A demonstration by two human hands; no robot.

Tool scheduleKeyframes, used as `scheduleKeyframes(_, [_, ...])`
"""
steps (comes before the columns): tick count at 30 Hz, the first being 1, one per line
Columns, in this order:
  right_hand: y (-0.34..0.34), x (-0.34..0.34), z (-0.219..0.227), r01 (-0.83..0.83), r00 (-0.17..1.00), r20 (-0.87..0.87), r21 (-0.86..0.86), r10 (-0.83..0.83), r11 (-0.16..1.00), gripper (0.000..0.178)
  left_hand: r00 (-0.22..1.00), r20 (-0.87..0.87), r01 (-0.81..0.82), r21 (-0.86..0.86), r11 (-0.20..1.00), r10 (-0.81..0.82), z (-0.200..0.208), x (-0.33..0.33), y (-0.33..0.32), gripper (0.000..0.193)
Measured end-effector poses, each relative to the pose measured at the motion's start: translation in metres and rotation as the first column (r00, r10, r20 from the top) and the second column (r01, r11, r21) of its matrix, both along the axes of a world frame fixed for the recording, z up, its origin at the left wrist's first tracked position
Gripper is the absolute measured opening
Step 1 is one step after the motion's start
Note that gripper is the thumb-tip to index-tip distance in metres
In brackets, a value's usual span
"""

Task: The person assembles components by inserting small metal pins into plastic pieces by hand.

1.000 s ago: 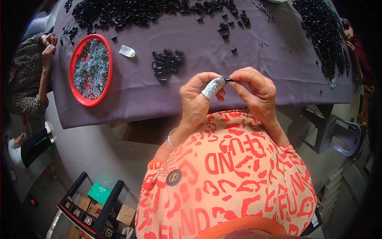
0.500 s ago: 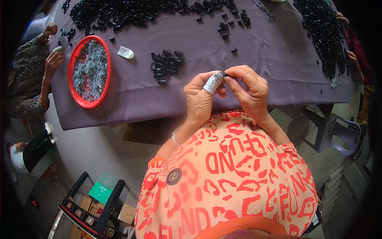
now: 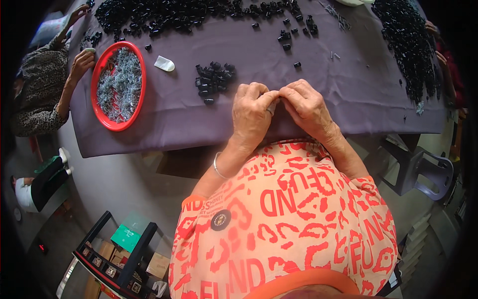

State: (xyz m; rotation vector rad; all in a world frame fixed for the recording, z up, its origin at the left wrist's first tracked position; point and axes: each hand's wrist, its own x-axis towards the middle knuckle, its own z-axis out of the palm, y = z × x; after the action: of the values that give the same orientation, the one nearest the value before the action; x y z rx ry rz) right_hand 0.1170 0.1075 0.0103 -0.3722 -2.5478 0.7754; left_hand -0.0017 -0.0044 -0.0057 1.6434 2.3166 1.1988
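Observation:
My left hand (image 3: 252,112) and my right hand (image 3: 307,104) meet above the table's near edge, fingertips pinched together. Whatever lies between them is hidden behind the fingers. A sliver of a grey finger cover (image 3: 271,108) shows on my left hand, and a white bracelet (image 3: 215,164) circles that wrist. Just left of my left hand is a small heap of black cylindrical parts (image 3: 215,79). Farther left stands a red oval basket (image 3: 143,84) filled with thin, clear and grey pieces (image 3: 119,84). A white finger cover (image 3: 164,63) lies between basket and heap.
A large pile of black parts (image 3: 149,17) spreads along the far side; another pile (image 3: 408,50) is at right. Loose metal pins (image 3: 336,17) lie on the purple cloth (image 3: 348,79). Co-workers' hands (image 3: 82,62) show at left and right. A grey plastic stool (image 3: 418,167) stands below right.
My hands have turned inward: the left-hand finger cover and the small black part at my fingertips, both plain before, are now mostly or wholly hidden. The view has shifted slightly.

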Motion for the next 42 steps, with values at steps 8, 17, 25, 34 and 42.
scheduleKeyframes(8, [0.005,-0.003,0.004,-0.045,0.998,-0.038,0.016,0.046,0.999,0.036,0.350,0.927,0.237,-0.229,0.944,0.137,0.034,-0.015,0.007,0.023])
scheduleKeyframes(17, [0.005,0.006,0.004,-0.122,0.992,-0.035,-0.061,0.120,0.991,0.065,0.288,0.936,0.266,-0.282,0.922,0.204,0.021,-0.016,0.013,0.019])
scheduleKeyframes(25, [0.011,0.005,0.014,-0.164,0.978,0.106,-0.141,0.179,0.976,0.058,0.216,0.964,0.312,-0.215,0.925,0.152,0.019,-0.024,0.013,0.017])
scheduleKeyframes(34, [-0.009,-0.040,0.000,-0.223,0.970,-0.115,-0.062,0.215,0.973,0.050,0.831,0.499,0.223,0.104,0.969,-0.245,-0.016,-0.017,-0.003,0.022])
scheduleKeyframes(42, [-0.009,-0.038,-0.013,-0.228,0.971,-0.104,-0.151,0.214,0.962,0.049,0.874,0.458,0.179,0.010,0.984,-0.163,-0.020,-0.014,0.001,0.025])
